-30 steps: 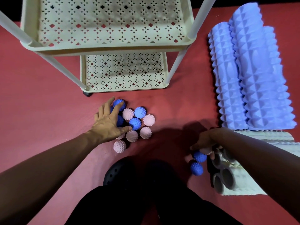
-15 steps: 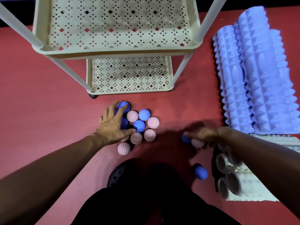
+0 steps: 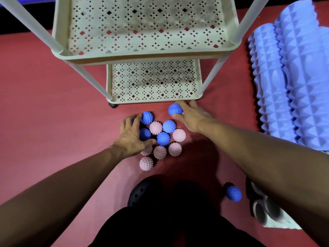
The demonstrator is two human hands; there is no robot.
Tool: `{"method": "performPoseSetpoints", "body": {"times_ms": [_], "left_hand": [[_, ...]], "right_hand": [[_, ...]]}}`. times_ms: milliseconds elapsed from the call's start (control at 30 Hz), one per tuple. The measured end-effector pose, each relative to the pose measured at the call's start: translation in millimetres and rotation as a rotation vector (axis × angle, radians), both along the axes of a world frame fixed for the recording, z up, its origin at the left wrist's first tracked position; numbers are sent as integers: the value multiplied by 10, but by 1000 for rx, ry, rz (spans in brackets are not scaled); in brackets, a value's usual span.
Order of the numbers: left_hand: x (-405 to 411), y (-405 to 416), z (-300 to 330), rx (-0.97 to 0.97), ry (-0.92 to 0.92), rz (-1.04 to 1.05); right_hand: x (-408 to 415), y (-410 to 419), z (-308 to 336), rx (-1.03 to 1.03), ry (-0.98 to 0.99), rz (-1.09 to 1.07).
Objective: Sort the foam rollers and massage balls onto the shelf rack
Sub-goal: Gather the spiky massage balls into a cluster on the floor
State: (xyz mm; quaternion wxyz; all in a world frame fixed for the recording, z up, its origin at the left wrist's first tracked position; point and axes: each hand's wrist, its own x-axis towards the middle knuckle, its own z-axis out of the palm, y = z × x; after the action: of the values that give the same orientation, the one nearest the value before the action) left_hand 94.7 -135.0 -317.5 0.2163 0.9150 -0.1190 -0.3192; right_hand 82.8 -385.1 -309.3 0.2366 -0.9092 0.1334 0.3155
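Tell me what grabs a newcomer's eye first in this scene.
The cluster of spiky blue and pink balls on the red mat, with the left hand spread over its left edge. Just beyond, the right hand grips one blue ball in front of the cream rack's bottom shelf. At far right lie big lilac foam rollers.

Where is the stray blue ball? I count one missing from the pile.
Head view, lower right: the stray blue ball lies on the mat beside the white rollers.

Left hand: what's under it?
The left hand rests on the ball cluster, partly covering two blue spiky balls and one pink spiky ball. Anything else beneath the palm is hidden.
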Motion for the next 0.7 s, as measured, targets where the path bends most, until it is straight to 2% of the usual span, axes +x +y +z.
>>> {"method": "performPoseSetpoints", "body": {"times_ms": [167, 300, 500, 700], "left_hand": [[-31, 2, -12, -39, -23, -28], [-1, 23, -5, -34, 5, -14], [6, 37, -6, -35, 30, -13], [15, 23, -18, -34, 32, -14]], "right_hand": [[40, 279, -35, -113, 37, 31], [75, 341, -27, -34, 115, -13], [53, 405, -40, 73, 63, 31], [27, 296, 31, 61, 73, 105]]}}
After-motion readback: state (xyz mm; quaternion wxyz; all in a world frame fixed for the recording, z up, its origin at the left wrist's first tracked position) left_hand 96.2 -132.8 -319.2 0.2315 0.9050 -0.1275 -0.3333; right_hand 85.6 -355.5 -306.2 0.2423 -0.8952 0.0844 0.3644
